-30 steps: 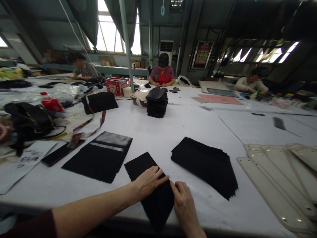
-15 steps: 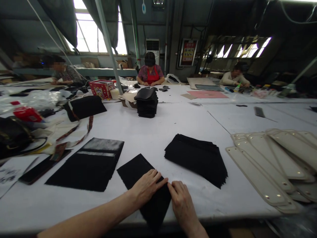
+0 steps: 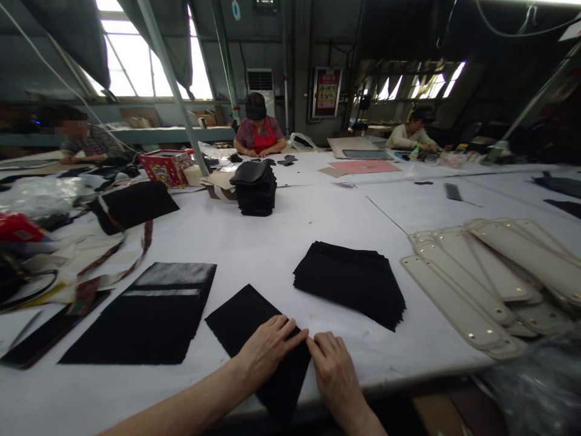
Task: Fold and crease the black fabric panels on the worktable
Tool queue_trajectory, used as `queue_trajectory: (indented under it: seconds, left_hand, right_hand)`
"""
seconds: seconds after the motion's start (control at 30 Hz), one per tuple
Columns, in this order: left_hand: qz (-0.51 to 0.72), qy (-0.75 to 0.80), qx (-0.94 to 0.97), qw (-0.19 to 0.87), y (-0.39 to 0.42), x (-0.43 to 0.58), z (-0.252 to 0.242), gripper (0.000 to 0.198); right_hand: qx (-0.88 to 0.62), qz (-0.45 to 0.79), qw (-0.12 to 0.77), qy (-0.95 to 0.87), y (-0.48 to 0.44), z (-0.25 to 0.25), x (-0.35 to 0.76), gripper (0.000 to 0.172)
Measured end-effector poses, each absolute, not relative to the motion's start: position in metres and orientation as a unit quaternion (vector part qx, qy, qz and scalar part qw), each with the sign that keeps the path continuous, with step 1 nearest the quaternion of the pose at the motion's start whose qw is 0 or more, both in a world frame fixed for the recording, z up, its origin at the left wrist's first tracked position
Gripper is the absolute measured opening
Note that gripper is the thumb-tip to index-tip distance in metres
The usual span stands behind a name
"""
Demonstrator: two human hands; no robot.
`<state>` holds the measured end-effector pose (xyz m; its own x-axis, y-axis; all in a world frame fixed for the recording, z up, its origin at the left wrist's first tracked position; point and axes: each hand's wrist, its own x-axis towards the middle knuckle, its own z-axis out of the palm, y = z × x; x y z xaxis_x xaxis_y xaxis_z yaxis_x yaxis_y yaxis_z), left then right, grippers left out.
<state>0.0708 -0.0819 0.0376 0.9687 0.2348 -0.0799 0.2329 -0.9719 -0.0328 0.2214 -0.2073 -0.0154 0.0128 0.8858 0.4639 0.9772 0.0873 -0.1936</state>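
Note:
A black sheet [image 3: 240,315] lies aslant at the table's front edge, its near corner reaching past the edge. My left hand [image 3: 270,345] rests palm down on it, fingers stretched over the upper right edge and thumb pointing right. At that same edge my right hand [image 3: 333,366] is closed, thumb and forefinger pinching the sheet's border; its other fingers are curled. The thumb of one hand almost meets the fingertips of the other. To the left is a stack of black sheets [image 3: 136,327] with a grey band; a fanned black stack [image 3: 349,281] sits to the right.
Pale panels with metal studs [image 3: 458,303] spread at the right. Farther back stand a tall black pile [image 3: 255,191] and a red patterned box [image 3: 166,166]. Straps and a dark pouch [image 3: 134,206] clutter the left. Several people, one in a red apron [image 3: 265,138], sit beyond.
The view has turned slightly to the right, so most things sit farther left in the picture. Both hands keep nearly the same place on the black sheet.

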Motion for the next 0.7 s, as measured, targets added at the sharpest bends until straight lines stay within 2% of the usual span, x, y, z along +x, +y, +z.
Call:
queue_trajectory:
  seconds: [0.3, 0.43, 0.53, 0.7]
  left_hand:
    - [0.021, -0.105, -0.993, 0.047, -0.082, 0.072, 0.022, 0.054]
    - [0.019, -0.107, -0.992, 0.058, -0.082, 0.07, 0.019, 0.055]
    - [0.013, -0.111, -0.992, 0.062, -0.083, 0.07, 0.017, 0.054]
    - [0.0, -0.104, -0.993, 0.053, -0.083, 0.07, 0.013, 0.052]
  right_hand:
    - [-0.692, -0.032, 0.299, -0.656, -0.226, -0.017, 0.23, 0.031]
    - [-0.71, 0.013, 0.357, -0.607, -0.224, -0.015, 0.233, 0.041]
    - [-0.724, 0.004, 0.32, -0.611, -0.22, -0.013, 0.226, 0.054]
    - [-0.726, -0.091, 0.205, -0.65, -0.219, -0.014, 0.213, 0.05]
